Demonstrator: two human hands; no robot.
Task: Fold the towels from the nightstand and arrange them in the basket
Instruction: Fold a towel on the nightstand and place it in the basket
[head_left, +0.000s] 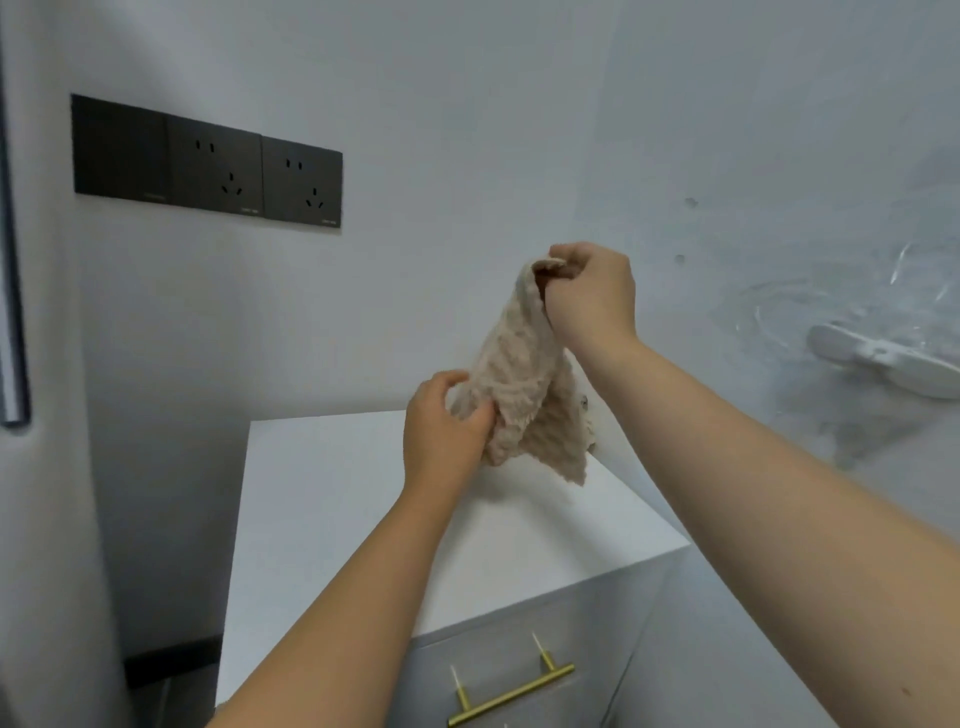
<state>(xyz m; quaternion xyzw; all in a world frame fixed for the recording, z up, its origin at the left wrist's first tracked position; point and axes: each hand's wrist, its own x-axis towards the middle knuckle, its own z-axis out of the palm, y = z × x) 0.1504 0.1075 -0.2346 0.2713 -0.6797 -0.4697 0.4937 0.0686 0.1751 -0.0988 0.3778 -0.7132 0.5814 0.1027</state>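
A small beige towel (524, 384) hangs in the air above the far end of the white nightstand (332, 519). My right hand (592, 296) pinches its top corner, held high near the wall. My left hand (441, 431) grips the towel's lower left edge, lower and nearer to me. The cloth droops crumpled between the two hands, its bottom corner just above the nightstand top. A bit of another pale object shows behind the towel at the nightstand's far right corner. No basket is in view.
The nightstand has a grey drawer front with a brass bar handle (511, 693). A black switch and socket panel (208, 163) is on the wall at left. A white wall-mounted holder (893, 358) sticks out at right.
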